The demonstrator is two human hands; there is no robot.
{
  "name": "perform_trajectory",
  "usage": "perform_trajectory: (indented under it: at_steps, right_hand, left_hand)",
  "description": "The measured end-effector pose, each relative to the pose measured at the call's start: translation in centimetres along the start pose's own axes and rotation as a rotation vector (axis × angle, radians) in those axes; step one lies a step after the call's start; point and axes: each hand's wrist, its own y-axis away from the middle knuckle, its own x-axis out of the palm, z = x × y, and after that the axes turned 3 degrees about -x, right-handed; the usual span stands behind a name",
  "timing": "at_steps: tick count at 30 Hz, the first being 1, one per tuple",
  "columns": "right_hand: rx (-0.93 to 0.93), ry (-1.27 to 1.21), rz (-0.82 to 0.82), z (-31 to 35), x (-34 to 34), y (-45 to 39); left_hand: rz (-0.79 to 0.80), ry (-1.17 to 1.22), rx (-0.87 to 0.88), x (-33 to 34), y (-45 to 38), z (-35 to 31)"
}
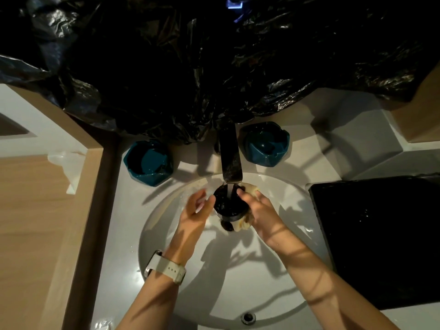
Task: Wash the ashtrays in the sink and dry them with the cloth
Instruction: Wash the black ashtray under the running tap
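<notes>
A round black ashtray [226, 203] is held over the white sink [273, 270], under water running from the dark faucet [230, 160]. My left hand [196, 208] touches its left rim with fingers fairly straight. My right hand [258, 208] grips its right side together with a pale cloth [242, 223] bunched under and behind it. Two teal faceted ashtrays stand on the counter behind the sink: one left of the faucet [148, 163], one right of it [264, 144].
Black plastic sheeting [214, 67] covers everything behind the faucet. A black flat slab [381, 239] lies on the counter at the right. A wooden panel [47, 222] borders the left. The overflow hole [248, 317] sits at the sink's near rim.
</notes>
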Motion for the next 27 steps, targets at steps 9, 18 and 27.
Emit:
perform_trajectory:
  at_steps: [9, 18, 27]
  right_hand:
    - [-0.195, 0.150, -0.163, 0.9, -0.9, 1.7]
    - [-0.507, 0.741, -0.114, 1.6, -0.2, 0.6]
    - [-0.526, 0.985, 0.314, 0.9, 0.1, 1.6]
  left_hand:
    - [0.196, 0.234, -0.226, 0.9, 0.4, 0.9]
    - [-0.081, 0.194, -0.166, 2.9, -0.2, 1.0]
    - [-0.138, 0.196, -0.078, 2.7, -0.2, 0.7]
